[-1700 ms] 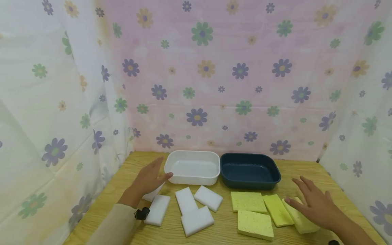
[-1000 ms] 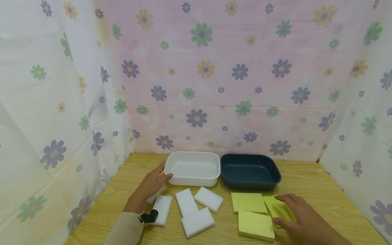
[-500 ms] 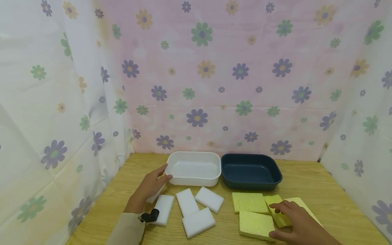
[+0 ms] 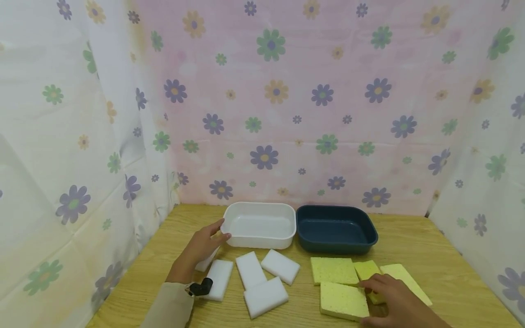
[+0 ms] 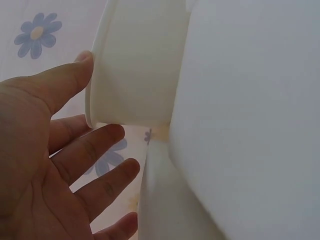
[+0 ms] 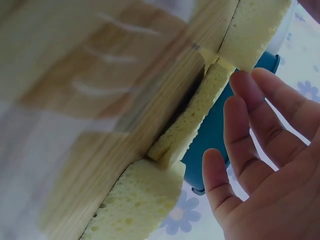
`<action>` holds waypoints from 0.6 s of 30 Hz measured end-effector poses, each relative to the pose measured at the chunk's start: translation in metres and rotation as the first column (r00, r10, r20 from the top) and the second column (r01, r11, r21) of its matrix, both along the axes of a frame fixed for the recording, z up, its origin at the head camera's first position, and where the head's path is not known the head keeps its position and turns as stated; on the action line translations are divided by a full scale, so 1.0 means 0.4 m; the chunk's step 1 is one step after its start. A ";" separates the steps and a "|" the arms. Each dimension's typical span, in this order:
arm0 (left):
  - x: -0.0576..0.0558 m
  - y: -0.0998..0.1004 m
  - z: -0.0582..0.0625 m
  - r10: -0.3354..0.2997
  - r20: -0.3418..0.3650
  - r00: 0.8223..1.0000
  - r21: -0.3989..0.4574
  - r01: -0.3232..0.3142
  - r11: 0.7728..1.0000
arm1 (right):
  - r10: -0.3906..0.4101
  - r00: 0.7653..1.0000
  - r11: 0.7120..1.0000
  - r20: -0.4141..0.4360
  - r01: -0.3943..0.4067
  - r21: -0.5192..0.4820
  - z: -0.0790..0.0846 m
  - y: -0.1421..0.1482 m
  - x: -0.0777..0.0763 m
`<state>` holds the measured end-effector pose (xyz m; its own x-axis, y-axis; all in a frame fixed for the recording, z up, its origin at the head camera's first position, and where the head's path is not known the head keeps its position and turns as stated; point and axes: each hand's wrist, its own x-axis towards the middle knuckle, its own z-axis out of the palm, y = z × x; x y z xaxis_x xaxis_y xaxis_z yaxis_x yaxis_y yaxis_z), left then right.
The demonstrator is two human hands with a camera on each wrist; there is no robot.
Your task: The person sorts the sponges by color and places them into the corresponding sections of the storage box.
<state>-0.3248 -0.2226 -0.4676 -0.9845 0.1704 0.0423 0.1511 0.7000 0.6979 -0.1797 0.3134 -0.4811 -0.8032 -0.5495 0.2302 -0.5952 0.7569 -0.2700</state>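
Note:
My left hand (image 4: pixel 201 248) is at the left end of the white basin (image 4: pixel 260 241), thumb and fingertips at its rim and corner, fingers spread. In the left wrist view, the thumb lies against the rim. My right hand (image 4: pixel 391 300) reaches over the right end of the front yellow sponge (image 4: pixel 342 299), fingertips right at its far corner and thumb near its front edge. The right wrist view shows these fingers loosely bent. Beside it are a back yellow sponge (image 4: pixel 334 270), a partly covered middle sponge (image 4: pixel 368 269) and a right-hand sponge (image 4: pixel 406 280).
A dark blue basin (image 4: pixel 336 249) stands against the white one's right side. Several white foam blocks (image 4: pixel 265 297) lie in front of the white basin, one partly behind my left wrist. Floral curtains (image 4: pixel 262 114) enclose the wooden table (image 4: pixel 303 310).
My right hand has moved left from over the right-hand sponge, across the middle one, to the front sponge. My left hand has settled at the white basin's end.

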 end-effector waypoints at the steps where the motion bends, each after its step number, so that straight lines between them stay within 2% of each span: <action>1: 0.000 0.000 0.000 0.000 0.001 1.000 -0.002 0.000 1.000 | 0.000 1.000 1.000 0.006 0.000 0.004 0.000 0.000 -0.002; 9: 0.003 0.003 0.001 0.005 0.006 1.000 0.010 -0.005 1.000 | -0.044 0.994 0.998 0.103 0.039 0.044 0.004 0.000 -0.010; 18: 0.007 0.007 -0.002 0.016 0.013 1.000 0.024 -0.017 1.000 | -0.049 0.995 0.999 0.090 0.047 0.021 0.015 -0.008 -0.006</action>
<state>-0.3221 -0.2200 -0.4684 -0.9876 0.1532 0.0336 0.1307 0.6853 0.7164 -0.1819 0.3102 -0.4753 -0.8460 -0.5130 0.1453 -0.5314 0.7895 -0.3071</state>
